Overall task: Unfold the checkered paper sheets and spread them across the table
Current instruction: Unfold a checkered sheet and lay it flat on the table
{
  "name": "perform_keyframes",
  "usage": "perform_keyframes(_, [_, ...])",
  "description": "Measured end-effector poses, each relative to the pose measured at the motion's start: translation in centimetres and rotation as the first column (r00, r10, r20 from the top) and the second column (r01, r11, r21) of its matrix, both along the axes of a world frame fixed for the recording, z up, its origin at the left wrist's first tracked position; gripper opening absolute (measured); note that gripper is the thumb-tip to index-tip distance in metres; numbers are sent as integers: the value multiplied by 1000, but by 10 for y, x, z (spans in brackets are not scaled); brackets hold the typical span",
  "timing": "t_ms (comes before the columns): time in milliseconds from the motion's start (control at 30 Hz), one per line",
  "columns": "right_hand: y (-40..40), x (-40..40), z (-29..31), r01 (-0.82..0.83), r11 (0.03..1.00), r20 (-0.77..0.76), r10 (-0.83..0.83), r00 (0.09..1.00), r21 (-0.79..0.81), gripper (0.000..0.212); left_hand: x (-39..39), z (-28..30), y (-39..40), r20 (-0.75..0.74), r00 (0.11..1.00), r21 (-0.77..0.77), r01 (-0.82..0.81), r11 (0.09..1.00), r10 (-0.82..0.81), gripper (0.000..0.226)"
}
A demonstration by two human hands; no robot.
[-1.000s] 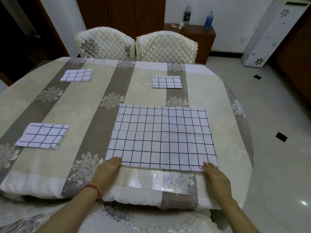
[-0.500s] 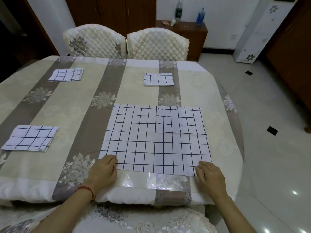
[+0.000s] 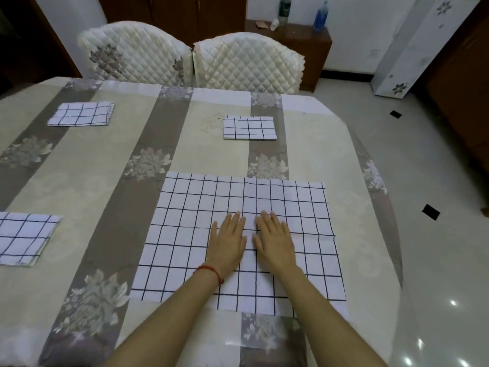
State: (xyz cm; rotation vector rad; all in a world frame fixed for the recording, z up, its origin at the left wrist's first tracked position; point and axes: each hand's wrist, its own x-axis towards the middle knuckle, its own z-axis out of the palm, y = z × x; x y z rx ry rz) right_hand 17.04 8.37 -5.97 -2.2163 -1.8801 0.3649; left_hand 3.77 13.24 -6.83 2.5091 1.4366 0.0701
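A large white sheet with a dark grid [image 3: 185, 221] lies unfolded and flat on the near right part of the table. My left hand [image 3: 227, 241] and my right hand [image 3: 274, 241] rest palm down side by side on its middle, fingers straight, holding nothing. Three folded checkered sheets lie elsewhere: one at the far left [image 3: 80, 114], one at the far centre [image 3: 249, 127], one at the left edge [image 3: 22, 238], partly cut off by the frame.
The table [image 3: 87, 181] carries a striped beige and grey floral cloth under clear plastic. Two quilted white chairs [image 3: 190, 59] stand at its far side. To the right the rounded table edge drops to a glossy tiled floor [image 3: 436, 194].
Both hands left the sheet's near corners and came forward and inward, now lying flat together on its middle. The sheet has stayed spread out.
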Motion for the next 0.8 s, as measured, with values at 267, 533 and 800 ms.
perform_keyframes(267, [-11, 11, -32, 137, 990, 9, -137, 991, -40, 65, -12, -33, 1, 15, 989, 22, -149, 989, 149, 69])
perform_keyframes(533, [14, 11, -13, 280, 960, -3, -280, 960, -16, 66, -14, -36, 1, 4, 986, 56, -164, 985, 164, 70])
perform_keyframes(800, [52, 74, -29, 201, 975, 72, -195, 978, -98, 62, -15, -36, 1, -7, 986, 58, -166, 984, 167, 70])
